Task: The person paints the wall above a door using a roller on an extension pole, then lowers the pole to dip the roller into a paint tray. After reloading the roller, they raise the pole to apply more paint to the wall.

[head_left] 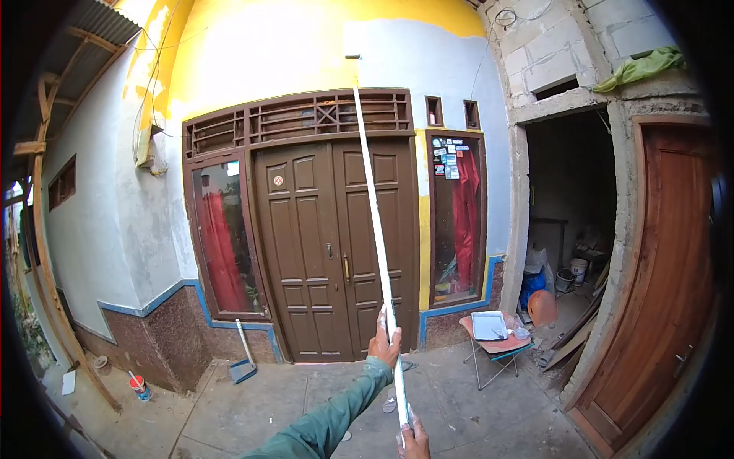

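A long white pole point(375, 206) rises from my hands toward the upper wall, with a paint roller point(352, 57) at its far end. The roller is up against the wall, where yellow paint point(260, 53) meets the pale grey-white surface point(420, 61). My left hand point(384, 344), in a green sleeve, is wrapped round the pole at about door-bottom height in the view. Lower down, at the bottom edge, my right hand point(415, 440) grips the same pole near its lower end; part of that hand is cut off by the frame.
Brown double doors point(306, 222) stand behind the pole, between windows with red curtains. To the right, a folding chair point(497, 348) carries a paint tray point(489, 326). A dustpan point(242, 371) and a small red bucket point(140, 389) are on the left floor. Wires hang on the left wall.
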A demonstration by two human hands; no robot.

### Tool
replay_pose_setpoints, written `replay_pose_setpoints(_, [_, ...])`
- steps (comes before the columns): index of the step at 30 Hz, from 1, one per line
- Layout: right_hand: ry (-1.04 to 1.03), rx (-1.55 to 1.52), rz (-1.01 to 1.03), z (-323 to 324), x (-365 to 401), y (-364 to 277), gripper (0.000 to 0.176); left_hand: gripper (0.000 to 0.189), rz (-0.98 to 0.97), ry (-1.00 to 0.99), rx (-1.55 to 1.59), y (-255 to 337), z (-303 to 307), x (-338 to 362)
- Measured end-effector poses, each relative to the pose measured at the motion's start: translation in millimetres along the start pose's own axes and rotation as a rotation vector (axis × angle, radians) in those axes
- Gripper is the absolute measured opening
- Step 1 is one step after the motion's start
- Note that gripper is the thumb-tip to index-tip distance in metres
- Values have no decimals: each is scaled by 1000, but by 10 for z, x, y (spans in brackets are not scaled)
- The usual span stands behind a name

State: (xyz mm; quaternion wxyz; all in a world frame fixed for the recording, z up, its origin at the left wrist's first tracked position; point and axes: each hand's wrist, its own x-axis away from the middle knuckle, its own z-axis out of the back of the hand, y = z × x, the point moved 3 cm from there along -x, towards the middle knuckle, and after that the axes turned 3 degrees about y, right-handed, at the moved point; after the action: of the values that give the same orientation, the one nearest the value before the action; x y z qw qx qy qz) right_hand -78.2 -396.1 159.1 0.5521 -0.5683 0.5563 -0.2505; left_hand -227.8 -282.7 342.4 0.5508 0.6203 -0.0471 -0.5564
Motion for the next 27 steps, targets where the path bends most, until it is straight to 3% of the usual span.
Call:
replay_pose_setpoints(5, [19,-44,-141,60,167,298,48,65,-40,25,-86,-325,-75,179])
replay_pose_setpoints(11, [76,82,-110,149,378,576,45,65,-26,8,-92,-602,-145,483])
replay_pose_setpoints(14, [142,259,27,191,432,516,44,65,4,3,-112,-661,-180,612])
replay_pose_setpoints(16, [142,371,-105,281,486,613,43,65,31,-37,-177,-774,-241,685])
replay_pose_setpoints(20, [180,287,-140,370,612,886,42,64,65,-40,-138,-810,-302,821])
replay_pose_setpoints(22, [219,430,7,429,623,991,42,65,82,-67,-149,-881,-339,885])
replay_pose_setpoints(27, [227,439,11,479,727,1050,42,66,50,-62,-131,-949,-370,1027])
